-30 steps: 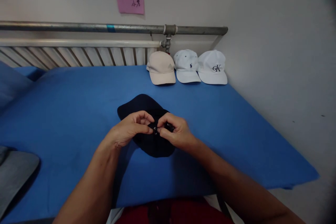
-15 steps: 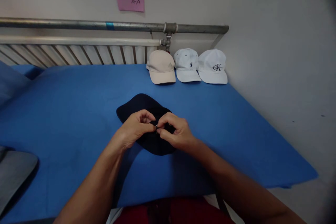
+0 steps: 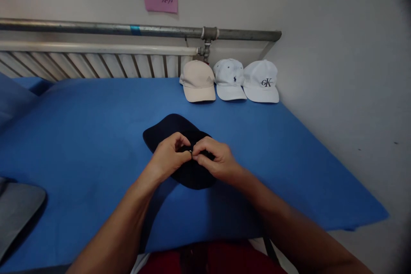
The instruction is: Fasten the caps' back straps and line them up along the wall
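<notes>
A dark navy or black baseball cap [image 3: 195, 177] lies on the blue-covered table, its brim pointing to the upper left. Over its opening, both my hands meet at the strap, where a small shiny metal buckle [image 3: 191, 152] shows between the fingertips. My left hand [image 3: 170, 154] is closed in a pinch on the buckle side of the strap. From the right, my right hand [image 3: 218, 158] pinches the strap right beside the buckle. The strap itself is mostly hidden by my fingers.
A beige cap [image 3: 198, 81], a pale cap with a small dark emblem [image 3: 230, 79] and a white lettered cap [image 3: 261, 81] stand in a row at the back. A grey cap [image 3: 19, 212] lies at the left edge. Behind the table [image 3: 90, 137] are a radiator [image 3: 93, 64] and a metal pipe [image 3: 167, 31].
My left thumb has shifted slightly up at the buckle, and the right fingers have drawn closer together on the strap. The cap stays in place; the view has moved very slightly.
</notes>
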`<action>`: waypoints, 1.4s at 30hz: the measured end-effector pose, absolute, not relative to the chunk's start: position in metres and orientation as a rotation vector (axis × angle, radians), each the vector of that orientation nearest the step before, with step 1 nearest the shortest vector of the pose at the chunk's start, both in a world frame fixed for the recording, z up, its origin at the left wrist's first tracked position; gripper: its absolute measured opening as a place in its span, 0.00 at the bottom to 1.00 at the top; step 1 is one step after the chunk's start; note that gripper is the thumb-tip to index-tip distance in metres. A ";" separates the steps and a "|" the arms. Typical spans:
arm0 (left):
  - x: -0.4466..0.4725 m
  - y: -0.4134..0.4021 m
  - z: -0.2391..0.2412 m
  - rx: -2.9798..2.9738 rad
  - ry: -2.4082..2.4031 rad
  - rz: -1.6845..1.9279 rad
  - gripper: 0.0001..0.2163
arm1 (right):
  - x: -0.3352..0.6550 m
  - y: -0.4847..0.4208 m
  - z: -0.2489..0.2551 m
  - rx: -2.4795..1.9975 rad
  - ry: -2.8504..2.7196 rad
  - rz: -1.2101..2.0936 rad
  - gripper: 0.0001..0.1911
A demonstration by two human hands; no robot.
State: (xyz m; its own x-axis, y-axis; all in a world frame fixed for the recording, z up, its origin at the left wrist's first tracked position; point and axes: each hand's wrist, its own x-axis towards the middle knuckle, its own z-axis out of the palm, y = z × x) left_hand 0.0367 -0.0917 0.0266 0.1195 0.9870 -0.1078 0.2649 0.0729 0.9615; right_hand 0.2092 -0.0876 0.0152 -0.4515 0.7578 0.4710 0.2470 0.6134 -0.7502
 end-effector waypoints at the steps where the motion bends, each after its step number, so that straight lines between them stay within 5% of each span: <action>1: 0.036 -0.092 0.027 1.380 1.323 0.914 0.08 | 0.209 -0.088 0.015 -0.792 -2.001 0.744 0.06; 31: 0.029 -0.088 0.036 1.038 1.181 0.888 0.06 | 0.203 -0.087 0.011 -1.004 -1.906 0.689 0.07; 42: 0.026 -0.085 0.031 0.935 1.149 0.986 0.08 | 0.207 -0.089 0.005 -0.842 -2.038 0.351 0.05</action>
State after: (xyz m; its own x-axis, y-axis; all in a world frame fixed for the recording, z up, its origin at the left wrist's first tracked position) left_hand 0.0262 -0.0847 0.0307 0.1257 0.9517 -0.2800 -0.1324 0.2959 0.9460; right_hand 0.2066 -0.0889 0.0047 -0.3853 0.6798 0.6241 0.4319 0.7304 -0.5290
